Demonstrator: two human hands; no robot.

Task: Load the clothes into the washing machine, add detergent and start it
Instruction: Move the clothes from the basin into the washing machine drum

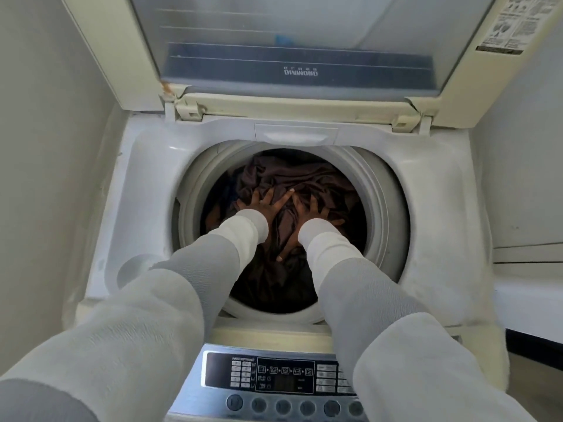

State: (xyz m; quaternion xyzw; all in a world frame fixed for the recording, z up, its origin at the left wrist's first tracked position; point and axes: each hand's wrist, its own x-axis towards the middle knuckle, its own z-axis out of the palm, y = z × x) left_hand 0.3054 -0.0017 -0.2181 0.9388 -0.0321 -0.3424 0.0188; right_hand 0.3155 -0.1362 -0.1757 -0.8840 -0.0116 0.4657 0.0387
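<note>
Pale walls are flanking the white top-loading washing machine [146,190], its translucent lid [304,35] standing raised. We are pressing our left hand [265,205] and right hand [311,211], fingers spread flat, onto the dark brown crumpled clothes [292,175] inside the drum, likely packing them down.

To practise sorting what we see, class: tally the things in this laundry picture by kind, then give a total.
hands: 2, the left hand and the right hand
washing machine: 1
open lid: 1
control panel: 1
heap of dark clothes in the drum: 1
Total: 6
</note>
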